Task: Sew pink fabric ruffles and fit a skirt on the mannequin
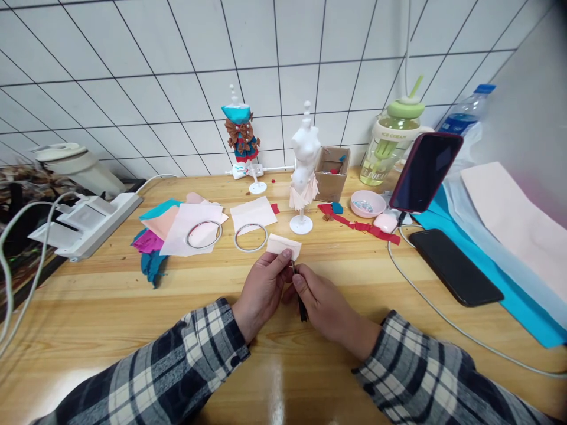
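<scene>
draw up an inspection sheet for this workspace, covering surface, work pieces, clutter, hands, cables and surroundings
surface: wooden tabletop, glare spots toward the front
work pieces: pale fabric piece and dark-handled tool, both in hand; tool type unclear
clutter: fabric pile, left hoop, right hoop, red strips, pink bowl, propped phone, flat phone
hands: left hand pinches the fabric; right hand grips the tool
cables: white cable curving past the flat phone; others around the power strip
surroundings: tiled wall behind; two dress forms upright before it
</scene>
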`<action>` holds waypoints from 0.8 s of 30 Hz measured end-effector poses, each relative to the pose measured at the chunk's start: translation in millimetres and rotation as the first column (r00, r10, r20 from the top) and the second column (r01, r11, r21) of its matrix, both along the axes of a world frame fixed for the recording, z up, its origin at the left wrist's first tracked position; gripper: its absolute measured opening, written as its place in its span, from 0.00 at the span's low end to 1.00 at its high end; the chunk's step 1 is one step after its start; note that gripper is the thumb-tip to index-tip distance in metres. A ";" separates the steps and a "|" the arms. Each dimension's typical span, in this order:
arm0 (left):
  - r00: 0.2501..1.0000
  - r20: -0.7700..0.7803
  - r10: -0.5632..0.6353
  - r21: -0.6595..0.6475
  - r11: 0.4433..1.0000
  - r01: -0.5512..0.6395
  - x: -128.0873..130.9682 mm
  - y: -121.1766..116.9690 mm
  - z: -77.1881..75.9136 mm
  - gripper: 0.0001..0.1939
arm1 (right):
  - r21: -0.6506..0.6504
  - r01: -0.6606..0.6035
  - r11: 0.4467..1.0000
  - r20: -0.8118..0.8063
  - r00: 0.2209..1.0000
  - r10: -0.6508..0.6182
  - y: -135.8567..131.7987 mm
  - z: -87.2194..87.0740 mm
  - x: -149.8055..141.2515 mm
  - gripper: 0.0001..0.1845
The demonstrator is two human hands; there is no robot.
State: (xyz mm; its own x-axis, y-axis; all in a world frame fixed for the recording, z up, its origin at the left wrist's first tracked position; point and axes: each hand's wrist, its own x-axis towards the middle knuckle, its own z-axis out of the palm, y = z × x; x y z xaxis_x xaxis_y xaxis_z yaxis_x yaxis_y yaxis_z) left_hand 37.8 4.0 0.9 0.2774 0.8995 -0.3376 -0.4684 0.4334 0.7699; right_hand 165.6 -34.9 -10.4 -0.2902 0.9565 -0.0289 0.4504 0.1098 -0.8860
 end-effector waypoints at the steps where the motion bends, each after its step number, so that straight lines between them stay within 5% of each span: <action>1: 1.000 0.001 0.003 0.000 1.000 -0.003 -0.1 0.2 -0.3 0.13 | 0.000 0.005 1.000 -0.002 1.000 -0.005 -0.2 0.1 -0.1 0.15; 24: 0.999 0.035 -0.008 -0.076 0.997 0.010 -0.9 1.5 3.9 0.15 | -0.026 0.026 0.999 -0.032 0.999 -0.026 0.8 0.5 1.6 0.16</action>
